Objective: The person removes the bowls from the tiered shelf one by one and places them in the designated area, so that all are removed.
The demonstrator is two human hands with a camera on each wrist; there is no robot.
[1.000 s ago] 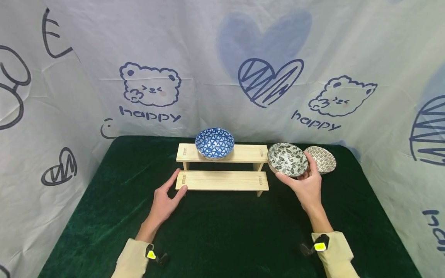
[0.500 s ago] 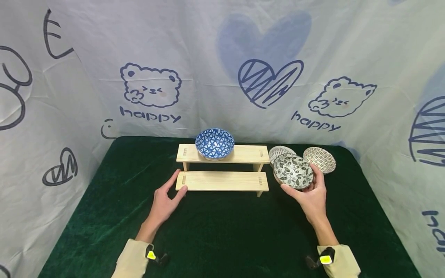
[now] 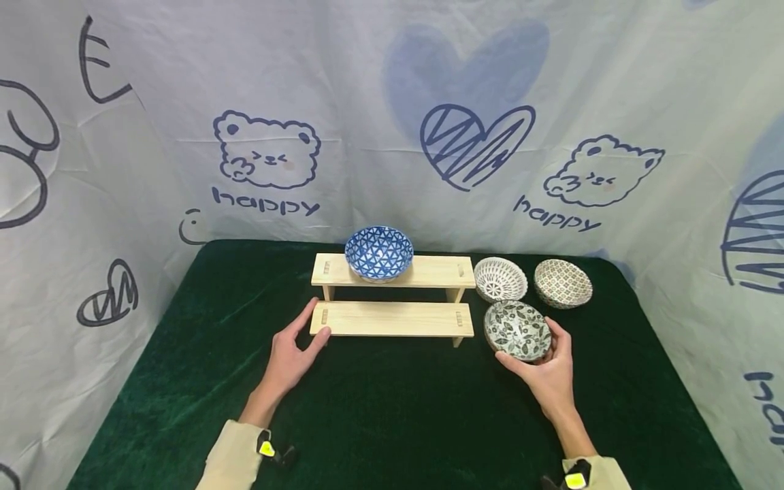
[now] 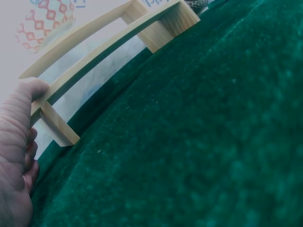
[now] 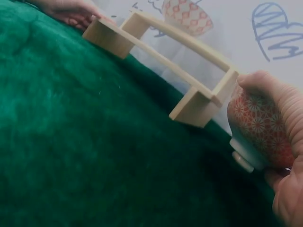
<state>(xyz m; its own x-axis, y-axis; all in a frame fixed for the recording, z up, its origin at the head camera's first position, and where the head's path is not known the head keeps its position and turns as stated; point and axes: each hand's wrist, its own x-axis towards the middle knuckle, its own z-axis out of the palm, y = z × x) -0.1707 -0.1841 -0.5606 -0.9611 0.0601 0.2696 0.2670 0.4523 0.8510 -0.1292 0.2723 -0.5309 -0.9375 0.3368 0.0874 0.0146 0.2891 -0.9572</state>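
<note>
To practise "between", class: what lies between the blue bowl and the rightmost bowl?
Part of the top shelf, then the white bowl, in the head view.

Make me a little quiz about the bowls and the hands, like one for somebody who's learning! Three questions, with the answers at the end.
1. Fill in the blank: In the right hand, the held bowl has a ____ pattern inside.
2. True or false: The blue-and-white bowl sits on the upper shelf.
3. Pick one: What does the left hand grip? A, the white bowl; B, the lower shelf; C, nothing.

Key: 1, leaf; 2, true; 3, B.
</note>
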